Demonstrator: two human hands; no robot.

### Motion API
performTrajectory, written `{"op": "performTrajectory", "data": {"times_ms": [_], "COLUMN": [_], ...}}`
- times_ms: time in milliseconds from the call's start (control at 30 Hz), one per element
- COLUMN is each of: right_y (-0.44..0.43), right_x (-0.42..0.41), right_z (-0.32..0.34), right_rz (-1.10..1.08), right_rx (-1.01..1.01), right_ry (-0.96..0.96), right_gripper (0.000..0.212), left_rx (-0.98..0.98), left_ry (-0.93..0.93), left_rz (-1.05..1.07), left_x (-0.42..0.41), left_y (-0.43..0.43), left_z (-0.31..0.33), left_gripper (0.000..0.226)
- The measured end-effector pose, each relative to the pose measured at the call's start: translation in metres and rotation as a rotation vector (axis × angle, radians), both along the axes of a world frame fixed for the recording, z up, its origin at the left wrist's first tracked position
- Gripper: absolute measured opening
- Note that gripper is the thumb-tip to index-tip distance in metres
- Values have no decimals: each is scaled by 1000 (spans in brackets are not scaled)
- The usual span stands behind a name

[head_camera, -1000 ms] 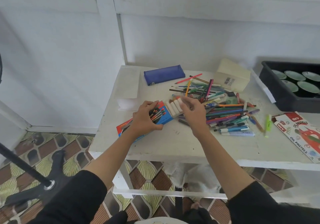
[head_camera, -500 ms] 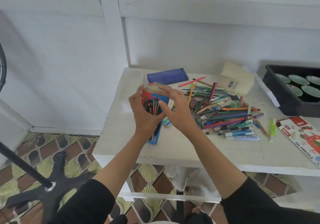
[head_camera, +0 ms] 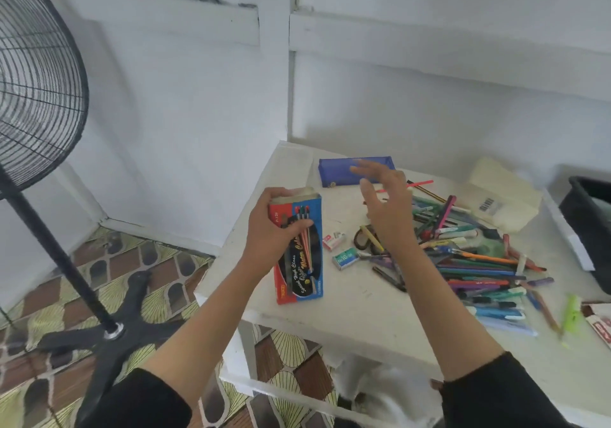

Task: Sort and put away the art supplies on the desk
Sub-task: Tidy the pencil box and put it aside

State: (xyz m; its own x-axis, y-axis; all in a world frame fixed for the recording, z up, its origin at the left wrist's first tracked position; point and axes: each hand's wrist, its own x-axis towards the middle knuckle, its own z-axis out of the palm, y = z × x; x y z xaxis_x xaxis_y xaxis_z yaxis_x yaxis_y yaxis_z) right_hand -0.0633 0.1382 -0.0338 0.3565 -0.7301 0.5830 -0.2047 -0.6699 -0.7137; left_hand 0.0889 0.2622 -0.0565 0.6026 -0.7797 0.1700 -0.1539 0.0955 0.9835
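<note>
A person's left hand (head_camera: 271, 232) is gripping a paint box (head_camera: 299, 255) upright on the surface (head_camera: 363, 308) — right hand (head_camera: 386, 209) hovering open — while the pen pile (head_camera: 479, 262) is lying unsorted.

White desk (head_camera: 357, 308), blue pencil case (head_camera: 340, 171), pile of pens (head_camera: 479, 269), two small boxes (head_camera: 345, 258), cream box (head_camera: 502, 196)

left hand (head_camera: 266, 231) wrapped round the blue-and-red box (head_camera: 305, 282), right hand (head_camera: 388, 211) up in the air, fingers (head_camera: 380, 174) loose and spread, both forearms reaching forward
</note>
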Motion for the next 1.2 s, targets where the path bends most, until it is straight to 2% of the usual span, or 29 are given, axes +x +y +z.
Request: {"op": "performTrajectory", "data": {"times_ms": [100, 267, 433, 567, 633, 867, 1000, 1100, 1200], "right_y": [-56, -125, -163, -174, -175, -180, -180, -172, -156], "right_x": [-9, -20, -21, -15, -11, -5, -12, -11, 0], "right_z": [-21, -51, -70, -73, -76, -75, -72, -65, -45], "right_rz": [-94, -184, -156, -122, -133, -140, 5, 42, 151], "right_rx": [39, 148, 205, 168, 152, 92, 164, 71, 53], "right_ry": [171, 515, 787, 999, 1055, 995, 835, 737, 551], "right_gripper": [20, 19, 22, 30, 25, 12, 11, 16, 18], "left_rx": [-6, 0, 33, 40, 31, 26, 17, 20, 33], "left_ry": [34, 46, 26, 43, 50, 63, 70, 69, 70], "left_rz": [51, 83, 108, 118, 118, 167, 162, 157, 154], "left_x": [2, -3, -7, -10, -12, -17, -20, -22, -22], "left_y": [-1, -10, -22, -24, -24, -18, -16, -15, -13], "left_z": [1, 10, 16, 19, 20, 18, 18, 18, 18], "left_gripper": [41, 38, 34, 32, 31, 32, 30, 31, 31]}}
